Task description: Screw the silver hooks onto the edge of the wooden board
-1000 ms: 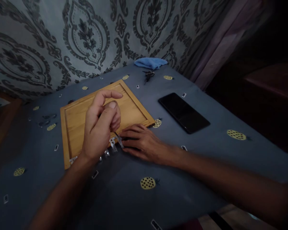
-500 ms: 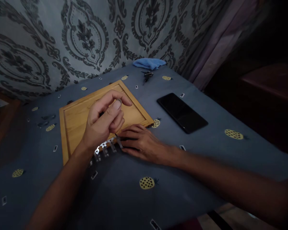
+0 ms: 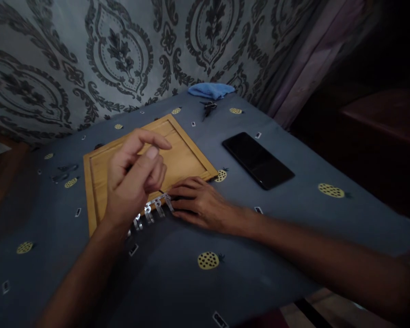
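Observation:
My left hand hovers over the front edge of a wooden tray, fingers curled and thumb pressed to them. It pinches a thin dark tool whose tip pokes out below the fingers. Just under it a row of small shiny metal hooks lies along the tray's front rim. My right hand rests flat on the blue cloth at the right end of that row, fingers stretched out over something dark that I cannot make out.
A black phone lies face up right of the tray. Keys and a folded blue cloth sit at the far edge by the patterned wall. The blue cover with yellow pineapple prints drops off at the right.
My left hand has drifted a little left and down while staying pinched on the tool. My right hand has stayed in place.

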`<state>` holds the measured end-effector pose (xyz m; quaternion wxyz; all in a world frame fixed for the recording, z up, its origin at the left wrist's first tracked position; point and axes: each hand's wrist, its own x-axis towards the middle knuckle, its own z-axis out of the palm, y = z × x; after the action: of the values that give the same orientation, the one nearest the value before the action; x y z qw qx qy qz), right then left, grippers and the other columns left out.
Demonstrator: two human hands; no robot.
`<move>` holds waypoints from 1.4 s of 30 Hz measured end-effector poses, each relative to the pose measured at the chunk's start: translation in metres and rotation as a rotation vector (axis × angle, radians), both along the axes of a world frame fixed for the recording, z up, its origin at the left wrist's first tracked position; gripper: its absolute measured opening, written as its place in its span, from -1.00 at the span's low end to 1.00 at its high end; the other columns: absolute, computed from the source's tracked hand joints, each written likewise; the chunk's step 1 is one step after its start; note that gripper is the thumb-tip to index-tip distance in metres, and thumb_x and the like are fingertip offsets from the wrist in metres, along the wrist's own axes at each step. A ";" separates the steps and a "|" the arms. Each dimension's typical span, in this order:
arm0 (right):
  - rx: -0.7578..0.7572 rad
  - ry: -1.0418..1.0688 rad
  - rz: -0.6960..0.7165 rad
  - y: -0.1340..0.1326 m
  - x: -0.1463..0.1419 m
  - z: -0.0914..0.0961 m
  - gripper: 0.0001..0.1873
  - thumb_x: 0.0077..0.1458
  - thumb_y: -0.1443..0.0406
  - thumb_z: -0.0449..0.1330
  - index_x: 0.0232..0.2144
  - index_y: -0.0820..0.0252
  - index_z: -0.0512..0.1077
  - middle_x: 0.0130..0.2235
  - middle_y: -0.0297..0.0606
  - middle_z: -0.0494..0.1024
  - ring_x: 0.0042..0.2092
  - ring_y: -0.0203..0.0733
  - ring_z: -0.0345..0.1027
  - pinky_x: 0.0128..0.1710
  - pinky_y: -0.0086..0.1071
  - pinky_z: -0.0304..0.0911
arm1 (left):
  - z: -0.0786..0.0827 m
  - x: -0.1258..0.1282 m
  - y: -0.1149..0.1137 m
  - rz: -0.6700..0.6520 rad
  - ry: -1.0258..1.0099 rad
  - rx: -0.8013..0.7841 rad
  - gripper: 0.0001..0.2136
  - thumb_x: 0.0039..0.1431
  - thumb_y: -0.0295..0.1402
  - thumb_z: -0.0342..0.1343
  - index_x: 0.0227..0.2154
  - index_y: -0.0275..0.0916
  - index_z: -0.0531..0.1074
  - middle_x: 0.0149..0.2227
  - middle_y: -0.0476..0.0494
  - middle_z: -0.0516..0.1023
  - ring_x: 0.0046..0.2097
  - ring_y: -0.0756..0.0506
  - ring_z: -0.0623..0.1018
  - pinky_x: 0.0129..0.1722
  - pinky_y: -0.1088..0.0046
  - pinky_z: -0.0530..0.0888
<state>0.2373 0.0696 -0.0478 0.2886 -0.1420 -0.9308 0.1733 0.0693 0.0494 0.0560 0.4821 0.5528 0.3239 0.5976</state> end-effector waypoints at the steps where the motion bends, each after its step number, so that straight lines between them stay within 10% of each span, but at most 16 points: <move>1: 0.003 0.009 0.000 0.000 0.000 0.000 -0.73 0.41 0.20 0.12 -0.07 0.17 0.58 0.07 -0.18 0.63 0.14 -0.05 0.38 0.17 -0.09 0.28 | 0.002 0.001 -0.002 0.054 -0.024 0.009 -0.92 0.31 -0.42 0.13 -0.32 -0.23 0.47 -0.69 0.21 0.01 -0.67 0.13 -0.05 -0.66 0.57 0.01; 22: -0.021 -0.009 0.000 0.000 -0.001 -0.001 -0.75 0.40 0.21 0.15 -0.05 0.16 0.59 0.08 -0.14 0.62 0.15 -0.04 0.38 0.18 -0.08 0.26 | -0.009 0.008 -0.004 0.147 -0.023 -0.006 -0.94 0.31 -0.35 0.17 -0.29 -0.17 0.45 -0.70 0.21 0.05 -0.68 0.09 0.00 -0.68 0.53 0.00; 42: -0.022 -0.016 0.018 0.001 -0.001 0.001 -0.74 0.40 0.22 0.13 -0.07 0.18 0.58 0.04 -0.18 0.64 0.13 -0.03 0.38 0.19 -0.07 0.25 | -0.013 0.006 0.006 -0.099 0.097 -0.044 -0.88 0.30 -0.28 0.18 -0.20 -0.19 0.46 -0.69 0.24 0.04 -0.70 0.11 0.03 -0.67 0.57 0.10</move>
<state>0.2360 0.0704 -0.0465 0.2782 -0.1383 -0.9323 0.1851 0.0756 0.0558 0.0426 0.5069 0.5856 0.3320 0.5384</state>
